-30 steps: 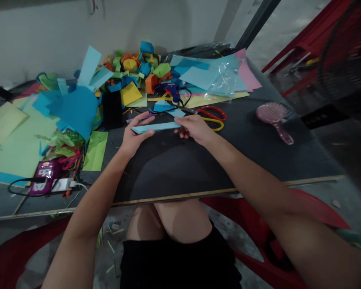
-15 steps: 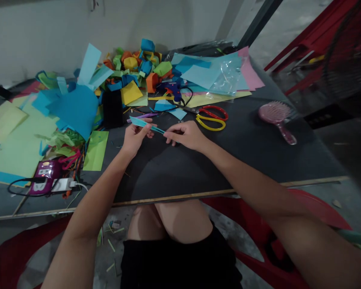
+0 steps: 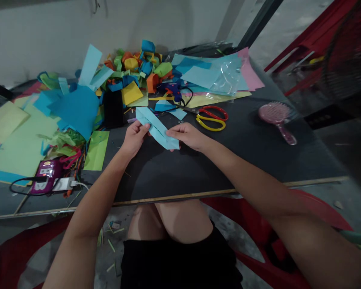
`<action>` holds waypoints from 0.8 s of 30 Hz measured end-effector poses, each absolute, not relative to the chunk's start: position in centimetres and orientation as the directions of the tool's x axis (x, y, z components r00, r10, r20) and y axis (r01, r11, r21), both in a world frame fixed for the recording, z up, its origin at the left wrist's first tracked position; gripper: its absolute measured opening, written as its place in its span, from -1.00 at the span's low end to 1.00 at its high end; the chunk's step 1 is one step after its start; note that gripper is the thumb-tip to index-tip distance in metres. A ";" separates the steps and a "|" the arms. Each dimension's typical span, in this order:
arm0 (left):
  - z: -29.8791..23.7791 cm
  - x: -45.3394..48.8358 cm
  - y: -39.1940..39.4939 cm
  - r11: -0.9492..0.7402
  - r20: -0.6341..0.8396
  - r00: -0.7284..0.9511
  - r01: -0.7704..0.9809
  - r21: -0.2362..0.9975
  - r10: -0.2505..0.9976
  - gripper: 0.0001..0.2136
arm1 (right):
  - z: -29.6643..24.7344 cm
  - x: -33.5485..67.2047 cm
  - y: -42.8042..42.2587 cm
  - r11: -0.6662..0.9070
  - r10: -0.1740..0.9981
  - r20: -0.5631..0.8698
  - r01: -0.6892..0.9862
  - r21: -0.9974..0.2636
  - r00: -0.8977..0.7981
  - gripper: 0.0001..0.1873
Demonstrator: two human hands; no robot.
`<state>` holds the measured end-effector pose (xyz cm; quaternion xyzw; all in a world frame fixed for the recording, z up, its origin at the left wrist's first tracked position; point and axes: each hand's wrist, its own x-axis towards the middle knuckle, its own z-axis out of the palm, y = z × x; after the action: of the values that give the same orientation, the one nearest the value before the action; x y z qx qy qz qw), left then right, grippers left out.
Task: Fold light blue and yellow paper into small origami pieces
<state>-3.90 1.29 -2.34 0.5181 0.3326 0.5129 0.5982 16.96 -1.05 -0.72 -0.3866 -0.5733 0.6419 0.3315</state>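
Between my hands is a folded piece of light blue paper (image 3: 158, 131), slanting down to the right with a lengthwise slit or fold along its middle. My left hand (image 3: 136, 136) pinches its left edge, thumb on top. Near the lower right end, my right hand (image 3: 186, 135) grips it with the thumb above and fingers underneath. Just beyond the paper lie small blue paper pieces (image 3: 168, 107) and scissors (image 3: 213, 118) with one red and one yellow handle. A purple item (image 3: 131, 120) is partly covered by the held paper.
Folded coloured paper pieces (image 3: 132, 64) are heaped at the back, beside a glue gun (image 3: 173, 90). Blue sheets (image 3: 201, 76) lie back right. A pink hairbrush (image 3: 276, 116) rests on the right, a purple charger-like box (image 3: 47, 176) at the left front. A green sheet (image 3: 96, 150) lies left.
The blue paper, seen nearly edge-on before, has been turned so its broad face shows. My right hand has shifted slightly along with it, and both hands keep hold.
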 end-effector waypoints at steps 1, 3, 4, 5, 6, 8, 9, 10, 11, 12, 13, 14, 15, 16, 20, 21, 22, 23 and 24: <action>-2.3 -3.9 1.3 -0.062 0.135 0.259 -0.272 0.960 0.956 -0.58 | -0.8 16.8 -1.1 -0.130 0.877 -0.111 -0.008 -0.991 -0.467 -0.47; -2.6 -3.9 1.4 -0.073 0.145 0.273 -0.258 0.964 0.951 -0.58 | -0.8 16.6 -1.1 -0.137 0.892 -0.108 -0.035 -0.990 -0.439 -0.47; -2.8 -3.9 1.5 -0.092 0.155 0.269 -0.234 0.968 0.951 -0.58 | -0.8 16.4 -1.1 -0.135 0.897 -0.108 -0.034 -0.990 -0.429 -0.47; -3.1 -3.9 1.7 -0.126 0.174 0.251 -0.197 0.972 0.952 -0.56 | -0.7 16.4 -1.1 -0.130 0.900 -0.107 -0.026 -0.991 -0.422 -0.47; -3.4 -4.0 1.8 -0.175 0.204 0.221 -0.141 0.974 0.954 -0.53 | -0.7 16.3 -1.2 -0.121 0.903 -0.104 -0.014 -0.993 -0.417 -0.47; -3.8 -4.4 2.1 -0.319 0.310 0.147 0.038 0.947 0.939 -0.38 | -0.6 16.3 -1.2 -0.093 0.911 -0.089 0.010 -0.996 -0.403 -0.47; -3.8 -4.6 2.2 -0.399 0.383 0.123 0.159 0.903 0.916 -0.29 | -0.7 16.3 -1.3 -0.074 0.918 -0.076 0.020 -0.997 -0.389 -0.47; -3.7 -4.9 2.2 -0.473 0.458 0.120 0.289 0.833 0.881 -0.21 | -0.8 16.3 -1.3 -0.053 0.927 -0.063 0.036 -0.998 -0.370 -0.47; -3.5 -5.2 2.1 -0.532 0.524 0.145 0.415 0.738 0.839 -0.17 | -0.9 16.4 -1.2 -0.034 0.935 -0.052 0.057 -0.998 -0.350 -0.47; -3.1 -5.4 2.0 -0.577 0.575 0.189 0.523 0.627 0.796 -0.19 | -1.1 16.4 -1.2 -0.019 0.944 -0.044 0.080 -0.997 -0.326 -0.47; -2.6 -5.6 1.8 -0.612 0.596 0.262 0.601 0.515 0.759 -0.25 | -1.3 16.5 -1.1 -0.008 0.952 -0.039 0.104 -0.995 -0.302 -0.47; -2.1 -5.7 1.5 -0.646 0.596 0.346 0.640 0.415 0.725 -0.34 | -1.4 16.6 -1.0 -0.003 0.959 -0.039 0.126 -0.992 -0.280 -0.47; -1.6 -5.8 1.3 -0.679 0.576 0.428 0.653 0.336 0.697 -0.44 | -1.5 16.7 -1.0 -0.001 0.964 -0.040 0.148 -0.989 -0.262 -0.47; -1.2 -5.7 1.0 -0.716 0.544 0.511 0.645 0.269 0.665 -0.53 | -1.6 16.8 -0.9 0.006 0.968 -0.037 0.170 -0.985 -0.247 -0.47; -0.7 -5.3 0.6 -0.770 0.418 0.665 0.619 0.157 0.619 -0.68 | -1.1 17.0 -0.9 0.093 0.967 0.000 0.354 -0.931 -0.255 -0.53; -0.8 -5.2 0.6 -0.773 0.400 0.676 0.615 0.156 0.619 -0.70 | -0.9 17.0 -1.0 0.133 0.960 0.011 0.421 -0.897 -0.279 -0.54; -0.9 -5.2 0.7 -0.776 0.382 0.687 0.609 0.162 0.619 -0.72 | -0.8 17.1 -1.0 0.182 0.952 0.029 0.488 -0.854 -0.305 -0.53; -1.0 -5.3 0.7 -0.779 0.363 0.696 0.604 0.171 0.620 -0.75 | -0.7 17.1 -1.0 0.240 0.942 0.055 0.549 -0.800 -0.331 -0.53; -1.0 -5.3 0.8 -0.778 0.344 0.703 0.601 0.182 0.623 -0.79 | -0.7 17.2 -1.0 0.302 0.929 0.089 0.598 -0.743 -0.359 -0.53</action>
<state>-5.34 0.80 -1.04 0.9222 0.3319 0.1964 0.0281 17.17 -1.03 -0.70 -0.5007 -0.7624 0.3134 0.2643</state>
